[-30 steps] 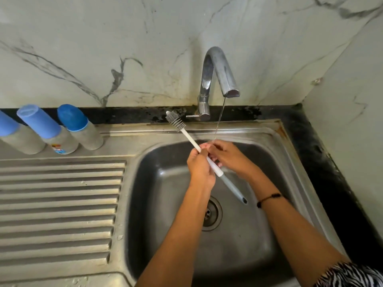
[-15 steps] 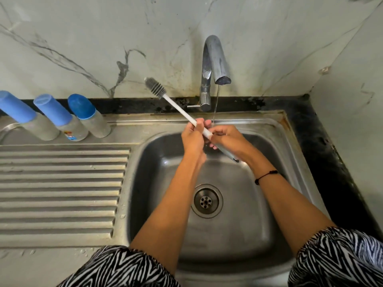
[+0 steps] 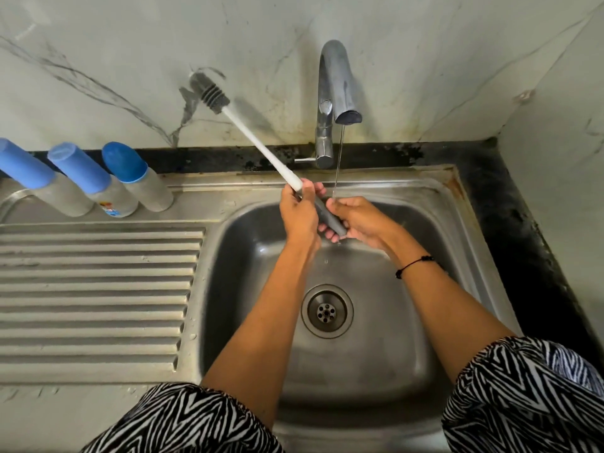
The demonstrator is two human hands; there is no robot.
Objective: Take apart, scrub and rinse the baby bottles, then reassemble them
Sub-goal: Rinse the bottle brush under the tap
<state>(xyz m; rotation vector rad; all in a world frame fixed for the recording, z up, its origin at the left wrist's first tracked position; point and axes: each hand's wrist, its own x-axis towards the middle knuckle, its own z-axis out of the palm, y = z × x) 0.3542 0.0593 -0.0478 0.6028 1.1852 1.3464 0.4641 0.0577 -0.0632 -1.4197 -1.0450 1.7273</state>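
A long bottle brush [image 3: 258, 143] with a white shaft and grey bristle head slants up to the left over the steel sink [image 3: 235, 289]. My left hand [image 3: 299, 212] grips the shaft where white meets grey. My right hand [image 3: 358, 220] is curled around the grey handle end, under a thin stream of water from the tap [image 3: 336, 93]. Three baby bottles with blue caps [image 3: 137, 181] [image 3: 94, 184] [image 3: 39, 181] stand in a row at the back left, caps on.
A ribbed steel draining board [image 3: 98, 299] fills the left side. The drain [image 3: 327, 310] lies in the middle of the basin. A marble wall rises behind, and a dark counter strip [image 3: 529, 230] runs along the right edge.
The brush has slid up and to the left through my hands, so both now hold it nearer the handle end. The bristle head has risen against the wall.
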